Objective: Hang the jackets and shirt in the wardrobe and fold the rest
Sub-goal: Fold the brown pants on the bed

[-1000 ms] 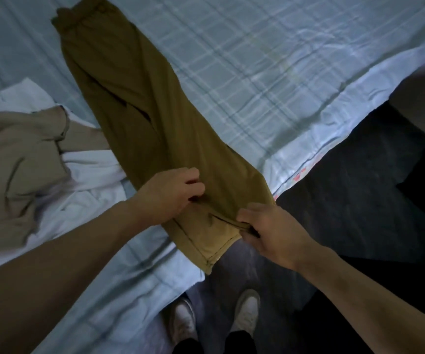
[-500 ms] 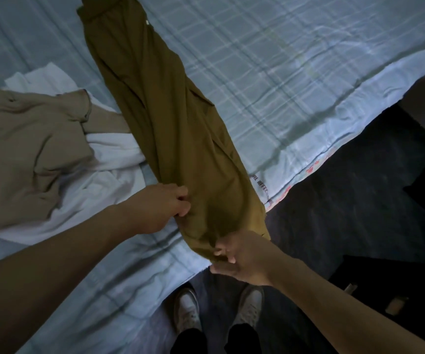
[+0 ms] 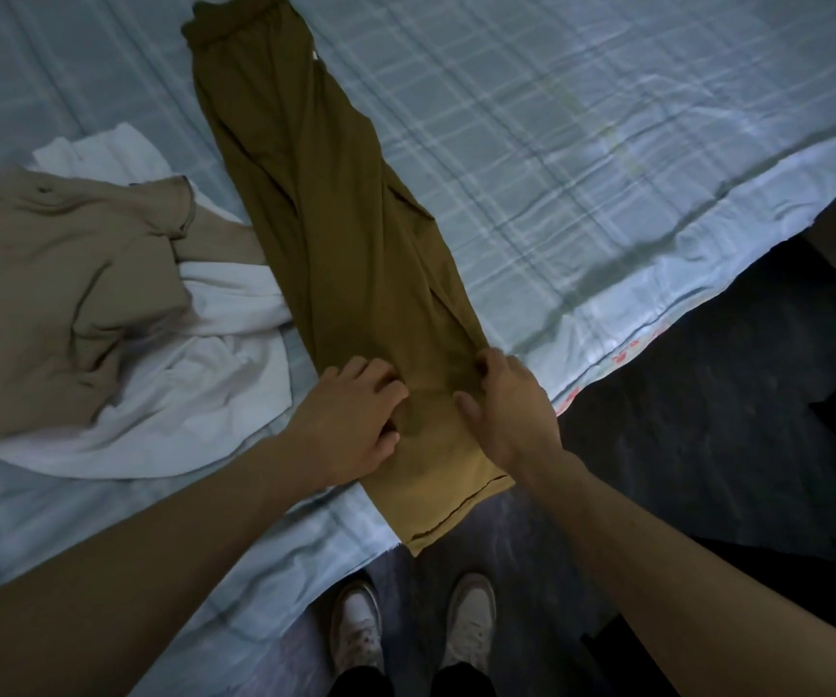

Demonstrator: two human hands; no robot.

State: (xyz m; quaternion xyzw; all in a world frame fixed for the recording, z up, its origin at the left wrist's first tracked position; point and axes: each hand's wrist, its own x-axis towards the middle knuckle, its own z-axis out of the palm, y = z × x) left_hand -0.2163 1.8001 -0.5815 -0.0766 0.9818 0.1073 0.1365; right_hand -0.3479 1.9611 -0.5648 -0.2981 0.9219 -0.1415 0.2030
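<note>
Olive-brown trousers (image 3: 345, 218) lie lengthwise on the bed, one leg folded over the other, waistband at the far end. Their hem hangs just over the near bed edge. My left hand (image 3: 355, 420) lies on the lower leg part with curled fingers pinching the cloth. My right hand (image 3: 511, 410) grips the right edge of the same leg part, its thumb on top and its fingers curled over the side. The two hands are close together, a little above the hem.
A beige garment (image 3: 53, 294) lies crumpled on a white one (image 3: 204, 384) left of the trousers, touching them. The pale blue checked sheet (image 3: 581, 143) covers the bed. Below the bed edge are dark floor (image 3: 707, 420) and my white shoes (image 3: 471, 621).
My right hand has let go of the hem end and moved up onto the trouser leg beside my left hand. The hem now lies flat over the bed edge.
</note>
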